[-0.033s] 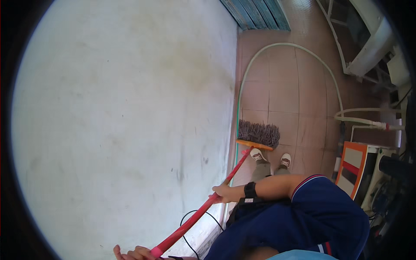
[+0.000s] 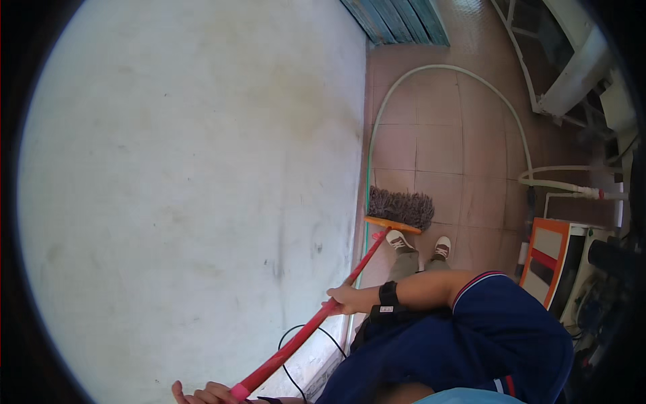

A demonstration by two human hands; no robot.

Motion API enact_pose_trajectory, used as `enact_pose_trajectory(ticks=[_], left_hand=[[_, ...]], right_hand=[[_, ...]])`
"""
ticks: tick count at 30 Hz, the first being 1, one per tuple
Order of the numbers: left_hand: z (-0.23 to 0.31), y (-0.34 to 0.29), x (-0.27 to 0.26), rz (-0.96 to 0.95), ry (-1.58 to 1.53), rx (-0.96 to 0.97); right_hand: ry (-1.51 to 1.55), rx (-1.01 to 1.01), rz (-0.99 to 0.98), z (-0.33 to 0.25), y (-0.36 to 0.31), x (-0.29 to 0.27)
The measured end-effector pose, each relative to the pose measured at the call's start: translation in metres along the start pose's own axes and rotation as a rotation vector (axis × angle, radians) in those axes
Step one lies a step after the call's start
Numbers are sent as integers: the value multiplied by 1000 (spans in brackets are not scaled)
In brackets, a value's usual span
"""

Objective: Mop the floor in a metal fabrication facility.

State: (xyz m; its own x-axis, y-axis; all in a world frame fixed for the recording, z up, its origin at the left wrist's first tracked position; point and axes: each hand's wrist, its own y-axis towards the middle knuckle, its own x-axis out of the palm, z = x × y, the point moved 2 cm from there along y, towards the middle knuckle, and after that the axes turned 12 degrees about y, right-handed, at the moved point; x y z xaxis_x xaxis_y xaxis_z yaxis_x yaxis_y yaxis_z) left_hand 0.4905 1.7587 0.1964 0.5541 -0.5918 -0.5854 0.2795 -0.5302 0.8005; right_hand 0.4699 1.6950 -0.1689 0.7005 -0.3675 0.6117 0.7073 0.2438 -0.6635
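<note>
The right hand (image 2: 342,300) is closed round the red pole of a mop (image 2: 289,346), partway down it, while the left hand (image 2: 205,392) grips the pole's top end, one finger sticking out. The mop's shaggy grey head (image 2: 402,207) lies on the tiled floor (image 2: 437,151), close to its left edge by the pale wall (image 2: 182,168), just ahead of two shoes (image 2: 398,240). Beyond it, a hose (image 2: 441,66) loops across toward the floor's right edge.
</note>
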Motion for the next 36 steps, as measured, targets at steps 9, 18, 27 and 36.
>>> enact_pose_trajectory(ticks=[9,18,27,36], left_hand=[[6,42,-41,214,-337,-42],[-2,32,-38,310,-1001,84],[80,62,71,190,-965,67],[240,69,165,-420,-1570,236]], right_hand=[[185,7,-167,-11,-116,25],[246,-272,-323,-37,-195,11],[386,-692,-576,-126,-190,-30],[612,-1067,-587,-231,-170,-115]])
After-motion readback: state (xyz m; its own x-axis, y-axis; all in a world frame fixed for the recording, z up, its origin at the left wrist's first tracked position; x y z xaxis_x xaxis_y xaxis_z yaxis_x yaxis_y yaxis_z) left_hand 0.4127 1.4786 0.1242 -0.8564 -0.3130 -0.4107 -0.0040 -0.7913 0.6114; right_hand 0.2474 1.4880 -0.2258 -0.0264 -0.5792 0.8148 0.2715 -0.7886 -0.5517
